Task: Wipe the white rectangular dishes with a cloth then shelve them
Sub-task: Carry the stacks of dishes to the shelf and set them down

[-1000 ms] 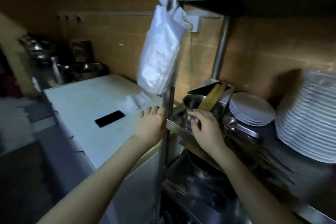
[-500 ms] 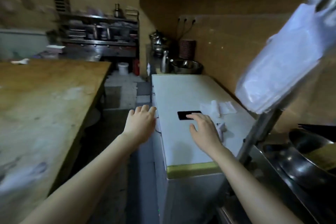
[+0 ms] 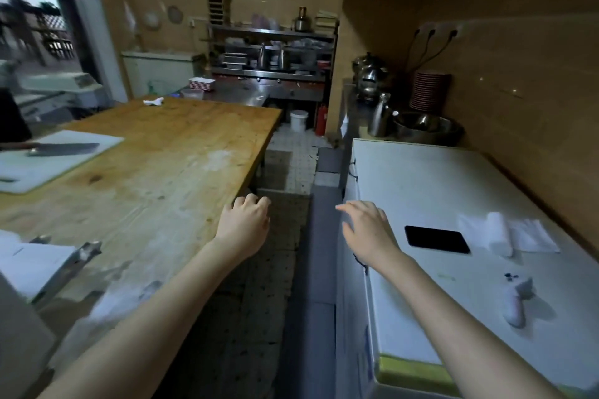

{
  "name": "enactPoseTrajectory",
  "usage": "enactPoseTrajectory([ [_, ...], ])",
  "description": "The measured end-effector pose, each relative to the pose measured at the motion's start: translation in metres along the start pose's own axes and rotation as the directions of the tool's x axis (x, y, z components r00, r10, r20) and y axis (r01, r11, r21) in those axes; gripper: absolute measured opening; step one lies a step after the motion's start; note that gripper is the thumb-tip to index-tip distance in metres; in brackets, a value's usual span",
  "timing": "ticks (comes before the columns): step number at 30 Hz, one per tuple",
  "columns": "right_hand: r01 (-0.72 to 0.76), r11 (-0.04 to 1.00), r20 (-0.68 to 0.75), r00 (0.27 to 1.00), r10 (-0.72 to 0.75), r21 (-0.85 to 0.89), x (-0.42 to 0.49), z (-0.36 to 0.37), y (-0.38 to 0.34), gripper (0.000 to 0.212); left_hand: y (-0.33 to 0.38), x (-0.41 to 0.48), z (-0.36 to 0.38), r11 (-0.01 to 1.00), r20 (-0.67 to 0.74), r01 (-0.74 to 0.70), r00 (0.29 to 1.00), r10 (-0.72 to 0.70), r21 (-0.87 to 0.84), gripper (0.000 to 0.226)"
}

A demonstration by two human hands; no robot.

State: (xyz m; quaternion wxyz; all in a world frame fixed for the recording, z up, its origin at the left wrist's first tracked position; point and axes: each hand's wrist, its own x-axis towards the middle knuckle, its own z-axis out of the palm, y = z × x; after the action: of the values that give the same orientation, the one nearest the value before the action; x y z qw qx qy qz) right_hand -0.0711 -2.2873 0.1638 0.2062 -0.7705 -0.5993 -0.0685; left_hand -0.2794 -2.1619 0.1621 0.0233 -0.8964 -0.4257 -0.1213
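My left hand [image 3: 243,223] hangs over the aisle beside the wooden table's [image 3: 155,172] near right corner, fingers loosely curled, holding nothing. My right hand [image 3: 366,230] hovers at the left edge of the white chest top [image 3: 421,178], fingers relaxed and empty. A white folded cloth [image 3: 505,233] lies on that top, right of a black phone [image 3: 436,239]. A stack of white rectangular dishes [image 3: 201,83] sits far back on a steel counter. A small white cloth [image 3: 154,101] lies at the table's far edge.
A cleaver [image 3: 61,149] rests on a white cutting board [image 3: 48,162] at the table's left. A steel bowl [image 3: 428,126], kettles and a stack of red-rimmed plates [image 3: 428,91] stand beyond the chest. A steel rack [image 3: 272,52] fills the back wall. A tiled aisle [image 3: 285,236] runs between table and chest.
My view has swung left, away from the shelf rack and plate stacks, toward the aisle. My right hand left the steel cup on the shelf, passed over the phone, and now hovers at the chest's edge.
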Motion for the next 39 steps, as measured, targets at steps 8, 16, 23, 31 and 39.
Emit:
enactPoseTrajectory([
  [8, -0.039, 0.999, -0.002, 0.999, 0.039, -0.019, 0.146, 0.058, 0.003, 0.037, -0.081, 0.134, 0.036, 1.0, 0.009, -0.01, 1.0, 0.01, 0.009, 0.037],
  [16, -0.131, 0.991, 0.024, 0.991, 0.132, -0.04, 0.273, 0.101, 0.027, 0.039, -0.122, 0.283, 0.047, 0.997, 0.025, -0.074, 0.997, 0.074, 0.018, 0.039],
  [23, -0.16, 0.985, 0.019, 0.987, 0.162, -0.067, 0.384, 0.128, 0.09, 0.039, -0.108, 0.424, 0.077, 0.991, 0.063, -0.12, 0.991, 0.117, 0.057, 0.037],
  [31, -0.108, 0.994, -0.001, 0.994, 0.108, -0.035, 0.553, 0.142, 0.185, 0.04, -0.083, 0.603, 0.093, 0.995, 0.021, -0.091, 0.996, 0.09, 0.05, 0.04],
  [39, -0.058, 0.998, 0.036, 0.998, 0.059, -0.024, 0.701, 0.168, 0.246, 0.041, -0.091, 0.741, 0.119, 0.999, 0.041, -0.043, 0.998, 0.042, 0.022, 0.041],
])
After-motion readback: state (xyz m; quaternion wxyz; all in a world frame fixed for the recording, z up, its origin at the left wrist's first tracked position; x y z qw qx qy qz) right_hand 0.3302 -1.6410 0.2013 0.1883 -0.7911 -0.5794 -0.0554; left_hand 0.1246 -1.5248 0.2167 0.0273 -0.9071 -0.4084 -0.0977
